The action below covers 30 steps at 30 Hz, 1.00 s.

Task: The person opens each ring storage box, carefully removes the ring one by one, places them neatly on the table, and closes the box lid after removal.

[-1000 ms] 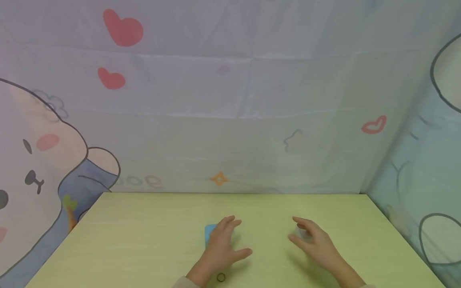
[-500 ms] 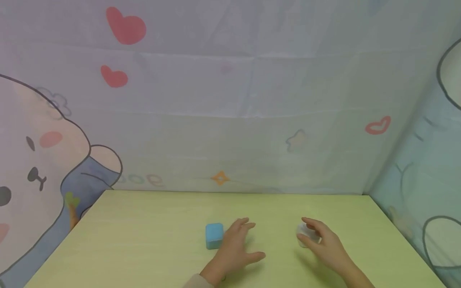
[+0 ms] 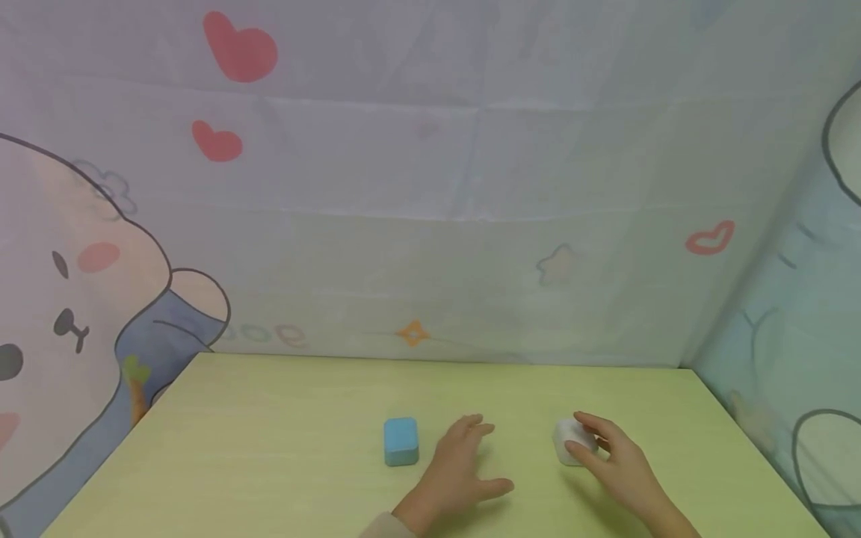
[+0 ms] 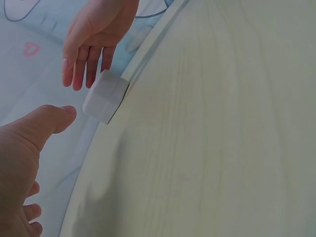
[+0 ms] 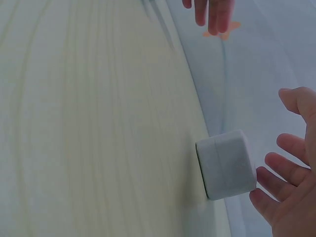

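A small light-blue box with rounded edges (image 3: 400,441) stands on the table, a little left of my left hand (image 3: 452,472). That hand hovers over the table with thumb and fingers spread and holds nothing. At the right, a white rounded box (image 3: 569,442) rests on the table. My right hand (image 3: 617,465) is beside the white box, thumb and fingers parted and loosely bent. In the right wrist view its lower fingers (image 5: 276,185) come close to the side of the white box; whether they touch it, I cannot tell.
The pale yellow-green wooden table (image 3: 282,448) reaches back to a printed cloth (image 3: 430,179) with hearts and a cartoon bear. More cloth hangs along the right side, beyond the table's right edge.
My left hand has moved right, uncovering the blue box. My right hand has shifted slightly right, and more of the white box shows. A small dark ring near the left wrist is out of sight.
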Tool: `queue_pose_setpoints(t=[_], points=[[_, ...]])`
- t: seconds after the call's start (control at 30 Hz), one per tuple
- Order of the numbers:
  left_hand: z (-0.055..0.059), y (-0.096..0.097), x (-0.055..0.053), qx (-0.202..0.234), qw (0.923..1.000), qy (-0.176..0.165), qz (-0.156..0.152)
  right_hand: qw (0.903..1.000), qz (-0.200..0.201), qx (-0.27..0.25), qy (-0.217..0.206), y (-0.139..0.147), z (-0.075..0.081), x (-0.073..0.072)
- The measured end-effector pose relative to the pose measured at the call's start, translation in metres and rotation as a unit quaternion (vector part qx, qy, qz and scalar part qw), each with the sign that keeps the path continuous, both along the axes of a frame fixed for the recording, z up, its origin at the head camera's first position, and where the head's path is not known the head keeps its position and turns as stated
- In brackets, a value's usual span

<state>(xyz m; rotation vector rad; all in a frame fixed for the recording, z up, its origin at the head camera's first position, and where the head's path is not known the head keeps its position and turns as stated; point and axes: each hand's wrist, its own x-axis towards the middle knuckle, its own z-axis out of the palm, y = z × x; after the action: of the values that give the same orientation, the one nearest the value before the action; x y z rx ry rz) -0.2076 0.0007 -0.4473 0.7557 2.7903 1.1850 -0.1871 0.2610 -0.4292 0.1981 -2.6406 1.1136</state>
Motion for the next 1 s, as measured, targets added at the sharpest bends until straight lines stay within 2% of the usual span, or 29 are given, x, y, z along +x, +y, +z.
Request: queue_pose_setpoints(t=[0.17,0.33,0.73,1.0], points=[[-0.002,0.006,0.001,-0.001,1.0,0.007,-0.004,0.9999,0.001,-0.01,0.003,0.003,-0.003,-0.002],[-0.004,0.012,0.003,0.002,1.0,0.008,-0.003,0.9997,0.006,-0.022,-0.012,0.005,-0.002,-0.002],[-0.005,0.021,0.004,-0.005,0.9999,-0.015,-0.002,0.9962,0.003,-0.042,-0.076,0.015,-0.01,-0.009],[-0.008,0.023,0.001,-0.004,0.9996,-0.027,-0.003,0.9908,0.017,-0.063,-0.119,0.022,-0.013,-0.013]])
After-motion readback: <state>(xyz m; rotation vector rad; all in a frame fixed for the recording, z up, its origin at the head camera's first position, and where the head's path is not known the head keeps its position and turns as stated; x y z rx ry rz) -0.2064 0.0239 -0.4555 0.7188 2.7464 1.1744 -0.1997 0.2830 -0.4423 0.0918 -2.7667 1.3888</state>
